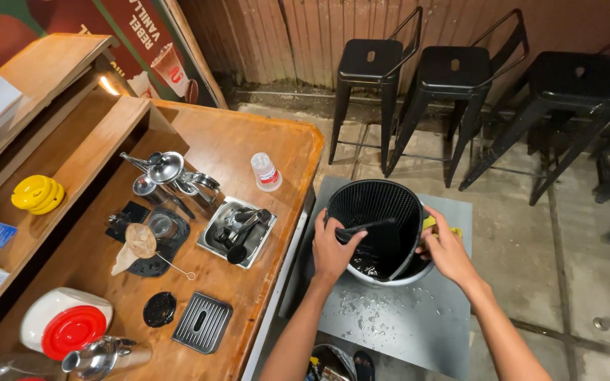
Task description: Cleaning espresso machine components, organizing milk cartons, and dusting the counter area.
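Basket, black mesh, sits tilted inside a white bucket on the grey metal stand, near its back edge, just beside the counter. Left hand is curled tight round a black brush handle inside the basket; right hand grips the rim w/ a yellow sponge. Stand top is wet w/ droplets, so bucket could slide if scrubbed hard; splash may reach counter gear.

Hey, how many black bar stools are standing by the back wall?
3 clearly: left stool, middle stool and right stool, in a row along the wooden wall. Dark frames at the right edge may belong to more, but they are cut off.
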